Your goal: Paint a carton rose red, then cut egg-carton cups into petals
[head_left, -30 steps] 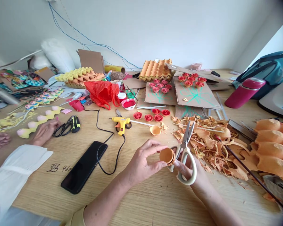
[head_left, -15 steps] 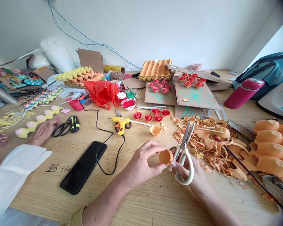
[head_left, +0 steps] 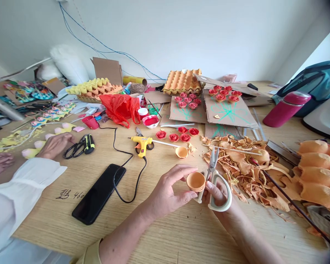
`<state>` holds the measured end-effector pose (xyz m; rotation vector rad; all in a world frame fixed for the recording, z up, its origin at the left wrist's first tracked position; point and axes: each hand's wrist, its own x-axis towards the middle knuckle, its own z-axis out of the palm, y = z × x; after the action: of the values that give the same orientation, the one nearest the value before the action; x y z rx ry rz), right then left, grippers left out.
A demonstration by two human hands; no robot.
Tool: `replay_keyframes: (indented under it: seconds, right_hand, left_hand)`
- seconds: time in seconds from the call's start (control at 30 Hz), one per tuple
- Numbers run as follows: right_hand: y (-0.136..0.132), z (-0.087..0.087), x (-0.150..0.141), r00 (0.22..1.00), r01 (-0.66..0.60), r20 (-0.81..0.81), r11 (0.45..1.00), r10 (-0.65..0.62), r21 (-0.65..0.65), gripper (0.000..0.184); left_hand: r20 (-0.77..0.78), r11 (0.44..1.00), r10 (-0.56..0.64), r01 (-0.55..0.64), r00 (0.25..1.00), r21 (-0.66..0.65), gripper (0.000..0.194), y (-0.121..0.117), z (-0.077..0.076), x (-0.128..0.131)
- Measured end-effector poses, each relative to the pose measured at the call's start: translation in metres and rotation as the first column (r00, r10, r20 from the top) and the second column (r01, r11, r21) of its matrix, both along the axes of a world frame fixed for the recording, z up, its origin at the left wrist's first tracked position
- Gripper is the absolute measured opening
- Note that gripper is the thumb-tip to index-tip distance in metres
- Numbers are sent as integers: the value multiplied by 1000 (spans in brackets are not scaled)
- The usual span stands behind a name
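Between the thumb and fingers of my left hand (head_left: 169, 190) is a small stack of orange egg-carton cups (head_left: 196, 181), its round mouth turned up toward me. My right hand (head_left: 221, 196) holds white-handled scissors (head_left: 213, 172), blades pointing away and slightly parted; its thumb also touches the right side of the cups. Another stack of cut cups (head_left: 181, 152) stands on the table just beyond. Behind it lie several red paper-pulp roses (head_left: 173, 137). A yellow glue gun (head_left: 142, 145) rests left of them on top of another pair of scissors.
Orange carton scraps (head_left: 244, 168) are heaped to the right, beside an egg tray (head_left: 317, 172) and a pink bottle (head_left: 287, 109). A black phone (head_left: 99, 194) lies left, crossed by the glue gun's cord. A co-worker's hand (head_left: 55, 145) is near black-and-yellow pliers (head_left: 88, 144).
The cups have tipped so their opening faces more upward. My right hand has turned the scissors slightly, and their blades are closer together. The co-worker's hand has shifted a little.
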<state>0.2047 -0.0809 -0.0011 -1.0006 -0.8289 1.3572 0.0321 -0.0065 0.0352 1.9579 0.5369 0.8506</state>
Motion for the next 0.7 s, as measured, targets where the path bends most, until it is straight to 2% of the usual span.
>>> replay_keyframes:
  seconds: [0.23,0.47,0.57,0.7]
  right_hand:
    - [-2,-1,-2,1000,-27,-11,998,26,-61,33]
    - [-3,0,-3,1000,2,12,1000,-2,-21,34]
    - [-4,3,-5,1000,-13,6,999,13,-41,35]
    - [-4,4,-5,996,-10,86,999,13,-38,38]
  left_hand:
    - [-9,999,-23,23,1000,48,42,-3,-1,2]
    - [-59,996,-19,24,998,91,38,-2,2,2]
    - [-69,995,-25,32,997,97,35,-2,4,1]
    - [-54,997,-49,52,997,63,32,-2,7,-1]
